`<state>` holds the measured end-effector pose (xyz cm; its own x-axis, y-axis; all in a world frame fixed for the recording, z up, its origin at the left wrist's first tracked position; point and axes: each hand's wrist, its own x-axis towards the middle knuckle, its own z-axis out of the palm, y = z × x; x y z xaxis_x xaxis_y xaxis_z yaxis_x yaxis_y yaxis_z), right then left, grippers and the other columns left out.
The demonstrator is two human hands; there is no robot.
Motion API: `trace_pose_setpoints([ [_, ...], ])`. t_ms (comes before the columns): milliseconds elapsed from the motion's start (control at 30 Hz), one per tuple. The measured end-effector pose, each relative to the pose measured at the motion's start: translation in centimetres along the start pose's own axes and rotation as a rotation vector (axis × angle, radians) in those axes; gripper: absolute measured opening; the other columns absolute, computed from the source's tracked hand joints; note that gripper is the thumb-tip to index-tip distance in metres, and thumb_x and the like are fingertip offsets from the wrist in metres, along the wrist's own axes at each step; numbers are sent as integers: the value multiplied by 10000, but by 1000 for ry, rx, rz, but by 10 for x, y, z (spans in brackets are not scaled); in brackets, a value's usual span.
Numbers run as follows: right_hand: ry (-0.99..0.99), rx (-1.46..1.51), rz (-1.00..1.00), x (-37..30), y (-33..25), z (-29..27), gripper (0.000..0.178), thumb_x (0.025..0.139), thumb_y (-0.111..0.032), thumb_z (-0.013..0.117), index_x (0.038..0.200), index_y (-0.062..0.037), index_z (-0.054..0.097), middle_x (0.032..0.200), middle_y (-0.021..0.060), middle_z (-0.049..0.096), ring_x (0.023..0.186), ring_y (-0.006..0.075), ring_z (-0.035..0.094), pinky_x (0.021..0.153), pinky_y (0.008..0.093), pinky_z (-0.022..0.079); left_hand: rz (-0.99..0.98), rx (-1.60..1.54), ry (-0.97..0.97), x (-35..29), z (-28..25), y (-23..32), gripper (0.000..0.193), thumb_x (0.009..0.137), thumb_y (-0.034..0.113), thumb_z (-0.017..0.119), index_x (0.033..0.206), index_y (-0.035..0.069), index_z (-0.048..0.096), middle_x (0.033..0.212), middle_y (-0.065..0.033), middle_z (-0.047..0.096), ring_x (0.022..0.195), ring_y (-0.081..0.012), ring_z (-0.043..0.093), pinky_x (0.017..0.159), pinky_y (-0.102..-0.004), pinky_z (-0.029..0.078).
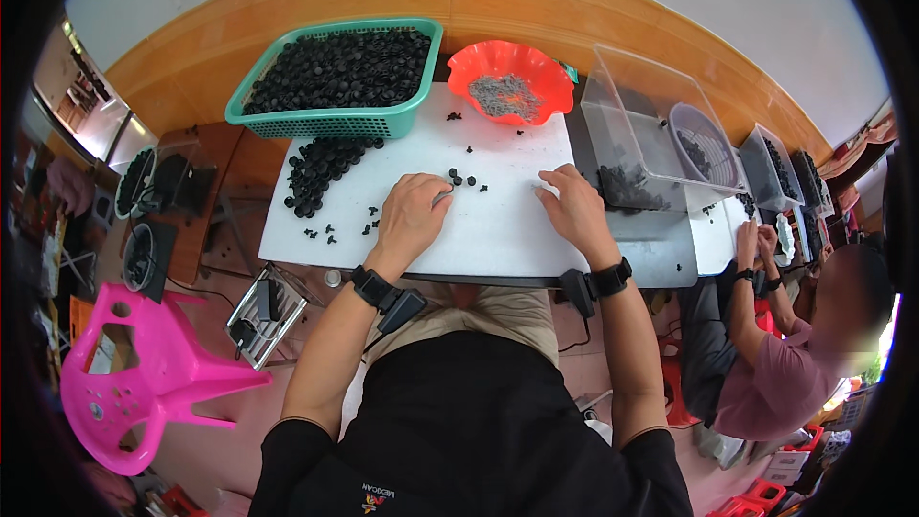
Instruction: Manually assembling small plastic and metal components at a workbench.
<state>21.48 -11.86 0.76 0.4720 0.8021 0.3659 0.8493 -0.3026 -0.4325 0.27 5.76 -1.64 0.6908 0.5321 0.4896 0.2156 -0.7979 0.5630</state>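
Note:
My left hand (414,216) rests over the white work surface (498,239), its fingers curled together. Something small and dark may sit at its fingertips, but I cannot make it out. Just beyond them lie a few black round caps (458,178). My right hand (578,214) is held at the right part of the surface, thumb and forefinger bent toward each other. A tiny pale thing may be between those fingertips; it is too small to name. To the left of my left hand are loose small black pieces (330,232) and a spilled heap of black caps (321,172).
At the back stand a green basket (402,123) full of black caps and a red scalloped bowl (550,115) of small grey pieces. A clear plastic bin (613,96) is on the right. Beyond it, another person (785,364) works seated. A pink stool (144,373) stands left.

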Motion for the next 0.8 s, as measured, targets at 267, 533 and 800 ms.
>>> trace_pose_setpoints([
  [267, -147, -79, 57, 9, 3, 6, 156, 908, -156, 641, 988, -47, 718, 1038, 131, 676, 898, 383, 666, 768, 461, 521, -2, 11, -6, -1, 1, -1, 142, 827, 89, 713, 952, 24, 729, 1032, -107, 721, 998, -314, 638, 883, -394, 514],
  [533, -104, -83, -2, -1, 0, 4, 137, 952, -132, 562, 1015, -23, 616, 1036, 160, 666, 848, 413, 665, 741, 502, 519, 75, 57, 112, -4, 1, 6, 165, 805, 53, 733, 968, 28, 724, 1034, -122, 714, 1007, -315, 634, 876, -401, 517],
  [800, -15, 353, 30, -20, -14, -9, 105, 915, -72, 629, 978, 7, 659, 887, 199, 699, 812, 368, 681, 726, 416, 526, 25, -266, 105, -9, 20, 53, 241, 846, 58, 753, 1073, -6, 701, 1043, -115, 713, 925, -241, 679, 837, -326, 542],
])
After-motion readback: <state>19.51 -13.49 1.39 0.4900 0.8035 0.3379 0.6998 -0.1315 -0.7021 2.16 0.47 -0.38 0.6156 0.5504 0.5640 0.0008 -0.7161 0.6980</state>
